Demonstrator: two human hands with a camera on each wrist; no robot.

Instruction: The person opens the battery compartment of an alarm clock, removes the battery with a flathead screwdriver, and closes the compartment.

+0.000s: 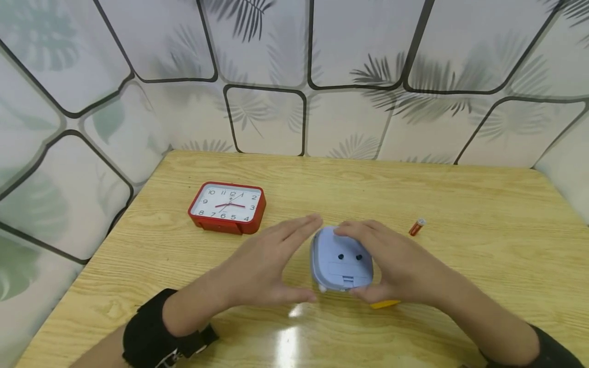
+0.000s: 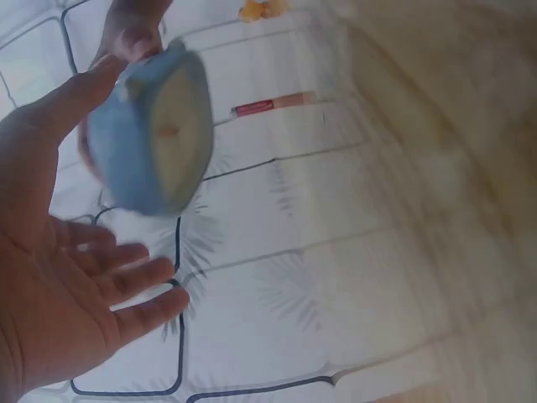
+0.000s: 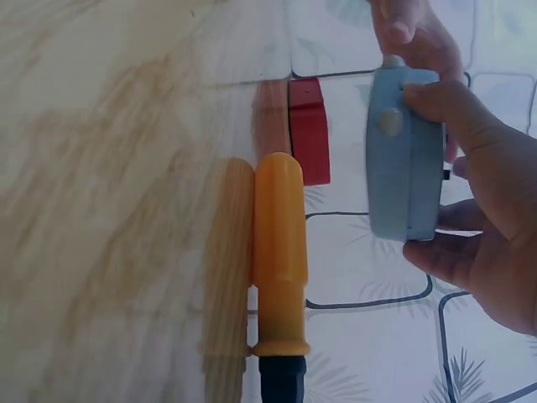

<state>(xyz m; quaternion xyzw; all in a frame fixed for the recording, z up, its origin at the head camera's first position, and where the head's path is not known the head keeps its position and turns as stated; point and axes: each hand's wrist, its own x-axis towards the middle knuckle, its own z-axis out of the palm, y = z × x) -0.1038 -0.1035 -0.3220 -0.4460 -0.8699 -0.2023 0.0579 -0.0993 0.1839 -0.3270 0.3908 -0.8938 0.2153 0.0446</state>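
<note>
A light blue alarm clock (image 1: 335,266) is in my right hand (image 1: 405,263), which grips it between thumb and fingers along its right side. Its back faces up in the head view, showing two dark knobs and a battery cover. My left hand (image 1: 262,266) is beside the clock's left side, fingers extended and thumb apart, with a gap to the clock in the head view. The left wrist view shows the clock's pale face (image 2: 180,138), blurred. Clear of the tabletop, the clock body (image 3: 390,176) appears edge-on in the right wrist view.
A red rectangular clock (image 1: 227,204) stands at the left of the wooden table (image 1: 322,179). One small red battery (image 1: 416,227) lies at the right. The orange handle of a screwdriver (image 3: 281,235) lies below my right hand, mostly hidden in the head view. Patterned walls border the table.
</note>
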